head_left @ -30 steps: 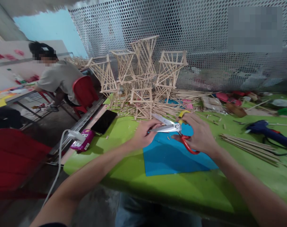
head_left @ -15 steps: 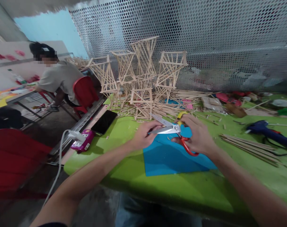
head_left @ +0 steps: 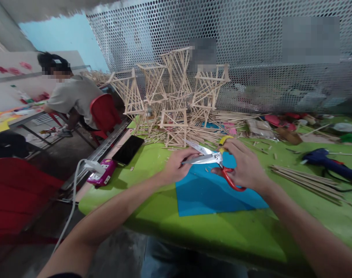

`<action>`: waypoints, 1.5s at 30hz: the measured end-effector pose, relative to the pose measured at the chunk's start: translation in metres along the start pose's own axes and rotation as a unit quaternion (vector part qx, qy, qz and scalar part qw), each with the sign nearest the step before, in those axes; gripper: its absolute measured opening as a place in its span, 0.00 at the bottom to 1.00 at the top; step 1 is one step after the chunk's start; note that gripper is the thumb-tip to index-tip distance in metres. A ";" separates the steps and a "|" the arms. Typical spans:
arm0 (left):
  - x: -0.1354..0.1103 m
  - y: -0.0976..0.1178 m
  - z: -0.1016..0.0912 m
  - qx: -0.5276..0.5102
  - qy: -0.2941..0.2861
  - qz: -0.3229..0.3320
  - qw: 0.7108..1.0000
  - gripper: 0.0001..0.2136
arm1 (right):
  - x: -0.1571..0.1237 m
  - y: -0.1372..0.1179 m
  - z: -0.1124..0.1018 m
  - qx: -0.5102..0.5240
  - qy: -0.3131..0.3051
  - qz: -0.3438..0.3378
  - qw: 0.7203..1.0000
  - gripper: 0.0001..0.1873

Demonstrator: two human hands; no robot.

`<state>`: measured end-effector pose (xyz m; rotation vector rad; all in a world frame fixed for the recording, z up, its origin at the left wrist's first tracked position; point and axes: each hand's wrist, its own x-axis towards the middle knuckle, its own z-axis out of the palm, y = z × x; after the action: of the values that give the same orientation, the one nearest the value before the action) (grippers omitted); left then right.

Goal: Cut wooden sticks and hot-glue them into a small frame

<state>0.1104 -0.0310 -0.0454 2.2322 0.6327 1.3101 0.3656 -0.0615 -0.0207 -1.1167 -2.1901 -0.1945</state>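
We have the scissors (head_left: pixel 213 157) in our right hand (head_left: pixel 247 164), which is closed round the handles (head_left: pixel 230 181), with the blades (head_left: pixel 204 159) spread above the blue sheet (head_left: pixel 206 199) near the front edge of the table (head_left: pixel 149 208). Our left hand (head_left: pixel 176 165) is curled at the blade tips; we cannot tell what, if anything, it pinches.

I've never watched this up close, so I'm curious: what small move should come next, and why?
I'd probably ease the left hand back slightly from the scissors: the right hand holds them open, and the blades appear to reach right up to the left fingers.
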 end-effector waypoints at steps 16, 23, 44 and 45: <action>0.001 0.003 -0.001 0.017 0.006 0.020 1.000 0.09 | 0.000 0.000 -0.002 -0.021 -0.005 -0.015 1.000 0.24; -0.002 -0.001 0.000 0.019 0.020 0.034 0.999 0.10 | 0.001 -0.004 -0.003 0.008 0.019 -0.009 1.000 0.20; -0.001 0.007 -0.001 -0.036 0.002 0.006 0.999 0.15 | 0.002 0.007 -0.003 0.021 0.016 0.051 0.998 0.21; -0.002 0.005 0.000 -0.035 0.004 0.010 0.999 0.15 | 0.001 0.009 -0.003 0.012 0.013 0.034 0.999 0.22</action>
<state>0.1106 -0.0361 -0.0435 2.1841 0.5593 1.3302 0.3734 -0.0562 -0.0196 -1.1675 -2.1236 -0.1523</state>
